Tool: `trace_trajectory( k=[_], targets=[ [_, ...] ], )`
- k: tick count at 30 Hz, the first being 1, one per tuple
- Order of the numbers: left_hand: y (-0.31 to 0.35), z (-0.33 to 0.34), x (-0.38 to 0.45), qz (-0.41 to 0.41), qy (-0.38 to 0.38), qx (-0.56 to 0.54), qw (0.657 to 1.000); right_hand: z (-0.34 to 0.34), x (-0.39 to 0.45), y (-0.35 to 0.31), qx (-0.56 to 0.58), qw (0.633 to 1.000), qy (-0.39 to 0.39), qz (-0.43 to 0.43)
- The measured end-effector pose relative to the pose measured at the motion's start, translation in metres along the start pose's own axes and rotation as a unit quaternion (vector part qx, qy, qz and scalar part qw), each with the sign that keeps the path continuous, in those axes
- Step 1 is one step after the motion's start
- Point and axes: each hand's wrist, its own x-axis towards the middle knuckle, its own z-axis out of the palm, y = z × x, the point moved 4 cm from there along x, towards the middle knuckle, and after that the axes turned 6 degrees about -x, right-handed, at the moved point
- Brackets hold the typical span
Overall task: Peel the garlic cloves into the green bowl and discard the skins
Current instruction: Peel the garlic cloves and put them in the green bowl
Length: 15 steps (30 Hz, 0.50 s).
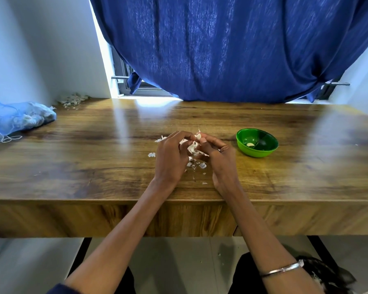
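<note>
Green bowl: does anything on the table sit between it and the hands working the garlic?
Nothing visible does. The green bowl stands just right of the right hand, with bare table between them. The loose skins lie under and left of the hands.

A home room — wooden table (94, 145) against a window (123, 81), blue curtain (221, 49) drawn, plain white walls (30, 49).

A blue curtain (232, 49) is hanging at twelve o'clock; a blue mesh bag (19, 116) is lying at ten o'clock on the wooden table (94, 166).

Bowl (257, 142) on table (94, 158) right of hands — clove (250, 144) inside — bag (19, 117) far left.
</note>
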Motion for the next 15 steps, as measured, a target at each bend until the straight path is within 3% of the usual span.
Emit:
trace_trajectory(
  k=[8, 15],
  targets=[
    [0.000, -0.003, 0.000, 0.005, 0.030, 0.009, 0.999, -0.001, 0.000, 0.001, -0.012, 1.000, -0.006, -0.001],
    [0.010, -0.007, -0.002, -0.015, 0.049, -0.060, 0.997, 0.000, -0.003, -0.002, -0.051, 0.998, -0.004, -0.045]
  ],
)
